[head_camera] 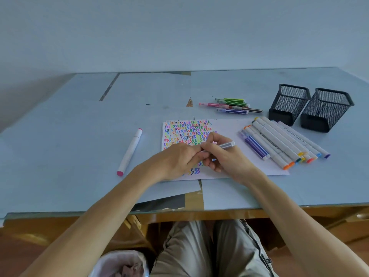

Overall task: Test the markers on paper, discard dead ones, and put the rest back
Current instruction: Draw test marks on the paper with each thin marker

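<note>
Hands point(201, 156) meeting over paper point(225, 126), both gripping grey marker point(226, 145)

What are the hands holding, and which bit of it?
The right hand grips a thin grey marker around its lower barrel. The left hand pinches its near end; whether that is the cap cannot be told.
</note>
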